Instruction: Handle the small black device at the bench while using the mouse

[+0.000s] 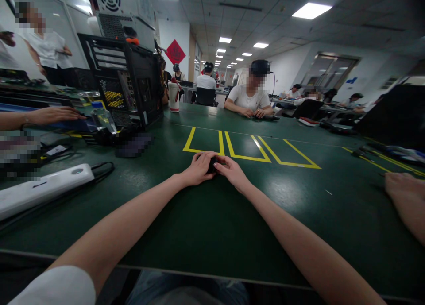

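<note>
In the head view, both my hands meet over the green table [212, 225], just in front of the yellow taped outlines. Between them is a small dark object [212, 164], mostly covered by fingers, so its kind does not show. My left hand [198, 168] wraps over it from the left with curled fingers. From the right, the thumb and fingers of my right hand [232, 172] close in a pinch against its other side.
Three yellow tape outlines [235, 156] lie beyond my hands. At the left are a white power strip [66, 181], a plastic bottle [102, 118] and a black computer case [133, 83]. Co-workers' hands reach in at left [55, 114] and right [403, 198]. Opposite sits a person [249, 97].
</note>
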`<state>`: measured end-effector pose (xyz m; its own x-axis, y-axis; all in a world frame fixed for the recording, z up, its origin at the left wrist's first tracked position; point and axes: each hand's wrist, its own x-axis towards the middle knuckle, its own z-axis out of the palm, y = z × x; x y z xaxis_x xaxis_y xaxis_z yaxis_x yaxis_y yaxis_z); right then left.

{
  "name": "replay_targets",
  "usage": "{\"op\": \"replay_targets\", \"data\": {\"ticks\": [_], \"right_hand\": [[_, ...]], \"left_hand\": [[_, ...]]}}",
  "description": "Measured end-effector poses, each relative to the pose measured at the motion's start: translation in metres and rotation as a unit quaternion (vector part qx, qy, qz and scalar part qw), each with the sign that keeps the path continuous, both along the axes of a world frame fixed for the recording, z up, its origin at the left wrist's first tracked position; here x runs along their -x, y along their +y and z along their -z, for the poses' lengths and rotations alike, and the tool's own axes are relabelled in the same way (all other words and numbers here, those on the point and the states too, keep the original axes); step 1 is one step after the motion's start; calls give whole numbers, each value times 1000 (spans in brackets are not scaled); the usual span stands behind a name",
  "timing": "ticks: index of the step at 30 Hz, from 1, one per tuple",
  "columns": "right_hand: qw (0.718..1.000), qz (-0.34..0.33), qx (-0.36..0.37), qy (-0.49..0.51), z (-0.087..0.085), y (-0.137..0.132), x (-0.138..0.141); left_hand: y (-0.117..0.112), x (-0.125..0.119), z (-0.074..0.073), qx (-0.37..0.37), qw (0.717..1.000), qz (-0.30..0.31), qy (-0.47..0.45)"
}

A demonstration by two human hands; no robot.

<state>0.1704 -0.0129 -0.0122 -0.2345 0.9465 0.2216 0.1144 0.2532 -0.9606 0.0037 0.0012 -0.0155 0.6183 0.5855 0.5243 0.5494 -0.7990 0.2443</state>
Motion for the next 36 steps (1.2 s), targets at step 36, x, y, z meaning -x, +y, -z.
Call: {"op": "replay_targets", "data": {"ticks": [36], "right_hand": [[1000, -2, 17, 15, 0, 1, -3]], "left_hand": [[0, 0, -2, 13, 1000, 1, -2]]}}
